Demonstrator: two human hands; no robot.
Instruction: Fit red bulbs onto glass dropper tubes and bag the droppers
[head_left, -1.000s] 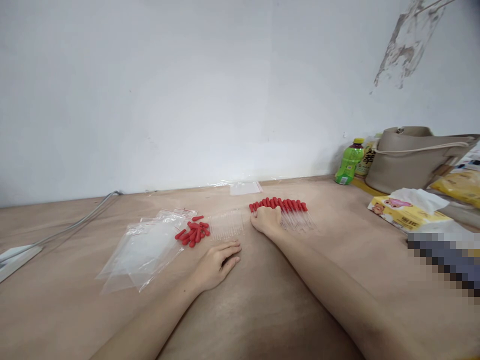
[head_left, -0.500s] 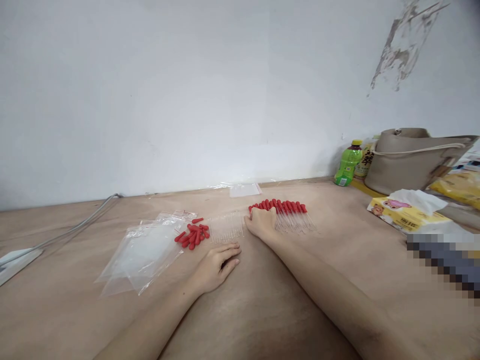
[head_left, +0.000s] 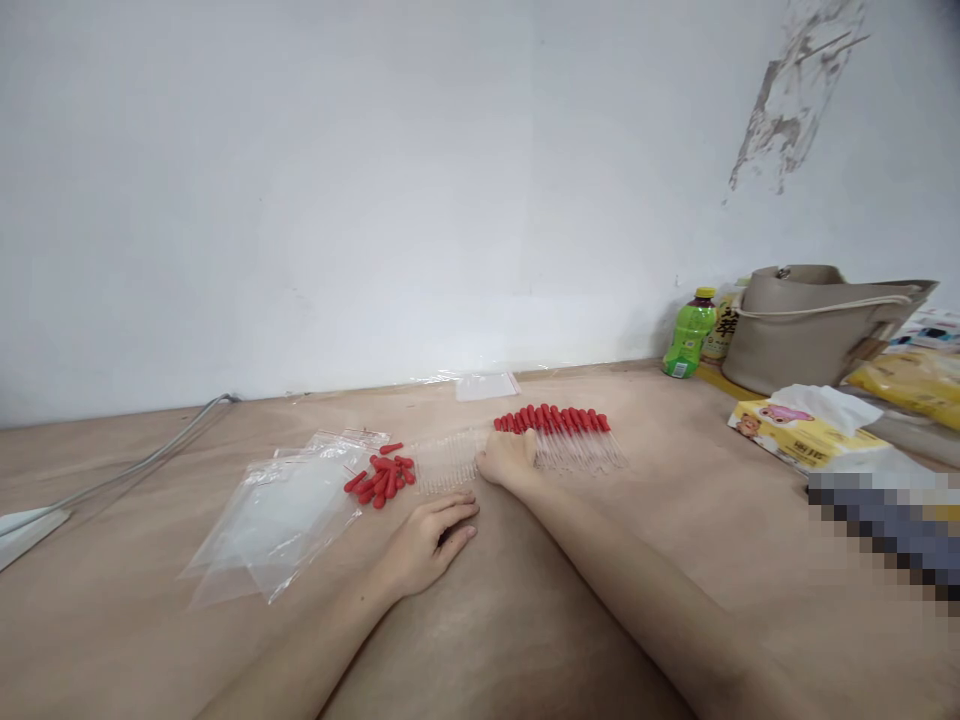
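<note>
A person's right hand [head_left: 506, 457] bends low at the left end of a row of red-bulbed clear tubes [head_left: 555, 420] laid side by side on a wooden surface [head_left: 480, 640]. Its grip is curled inward at the bulbs, but whether it pinches anything cannot be told, as the back of the hand hides the fingertips. The left hand [head_left: 426, 545] rests on the surface nearer the wearer than the row and to its left, its grip relaxed and partly spread, with nothing visible in it.

Left of the row, bare clear tubes [head_left: 442, 462] lie roughly parallel beyond the left hand; farther left sit a loose heap of red bulbs [head_left: 386, 478] and overlapping clear plastic bags [head_left: 277, 510]. A small pale packet [head_left: 486, 386] lies behind the row's left end.

The step in hand appears to be placing or straightening a tube at that end. From here, any move of the right hand calls for a light touch and a careful exit, since the slender tubes lie close together and could easily be nudged askew.
</note>
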